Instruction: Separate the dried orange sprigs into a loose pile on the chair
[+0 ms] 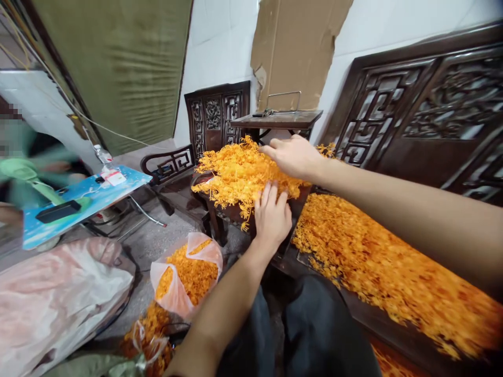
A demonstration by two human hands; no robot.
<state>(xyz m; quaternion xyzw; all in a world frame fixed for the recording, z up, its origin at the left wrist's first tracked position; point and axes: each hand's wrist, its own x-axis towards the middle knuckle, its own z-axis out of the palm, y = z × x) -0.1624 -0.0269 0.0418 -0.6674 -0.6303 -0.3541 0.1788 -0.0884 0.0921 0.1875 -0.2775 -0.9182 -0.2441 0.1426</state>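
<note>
Before a white wall (220, 42), an orange heap (236, 170) stretches lengthwise left to right over a dark worktop (231, 212). The left hand (274, 215) lies open against it, gripping nothing; the right hand (296, 157) curls on top, grip unclear.

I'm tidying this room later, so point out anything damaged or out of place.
The cardboard against the wall looks damaged: its edges are ragged and torn. The orange pile also droops untidily beside the left hand.
</note>
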